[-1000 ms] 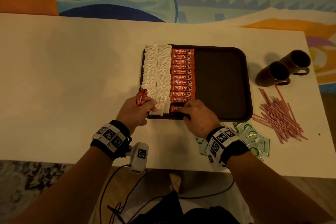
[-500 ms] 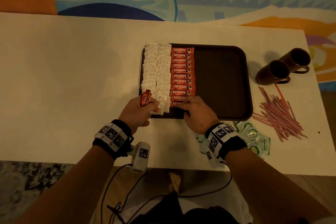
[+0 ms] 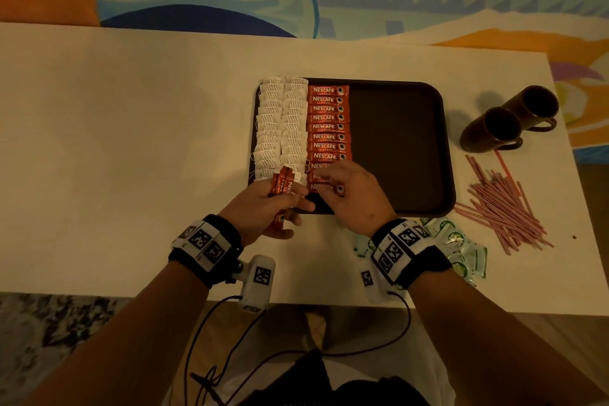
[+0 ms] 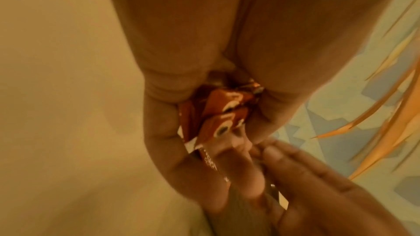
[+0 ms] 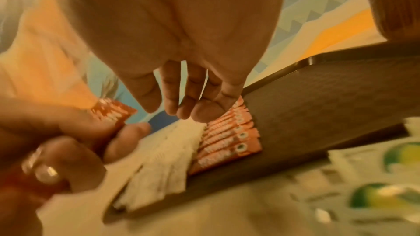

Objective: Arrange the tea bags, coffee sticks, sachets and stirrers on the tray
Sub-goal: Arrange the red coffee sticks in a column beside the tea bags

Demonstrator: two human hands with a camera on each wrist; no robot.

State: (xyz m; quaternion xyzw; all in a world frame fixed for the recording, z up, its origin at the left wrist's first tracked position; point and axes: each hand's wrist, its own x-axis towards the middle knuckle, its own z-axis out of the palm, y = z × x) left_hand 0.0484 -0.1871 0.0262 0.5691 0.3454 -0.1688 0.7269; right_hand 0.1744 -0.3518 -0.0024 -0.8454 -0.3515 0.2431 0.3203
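A dark brown tray (image 3: 405,148) lies on the white table. Two columns of white tea bags (image 3: 280,128) fill its left side, with a column of red coffee sticks (image 3: 328,127) beside them. My left hand (image 3: 263,204) grips a small bunch of red coffee sticks (image 3: 281,184) at the tray's near left corner; the left wrist view shows those sticks (image 4: 218,114) wrapped in its fingers. My right hand (image 3: 349,191) hovers over the nearest coffee sticks in the column, fingers loosely extended (image 5: 181,103) and holding nothing.
Green and white sachets (image 3: 458,247) lie on the table behind my right wrist. A heap of pink stirrers (image 3: 504,204) lies to the right of the tray. Two dark mugs (image 3: 507,122) stand at the far right. The tray's right half is bare.
My right hand has lifted off the nearest coffee stick and opened, moving toward the left hand. The left hand has shifted slightly right with its bunch of sticks.
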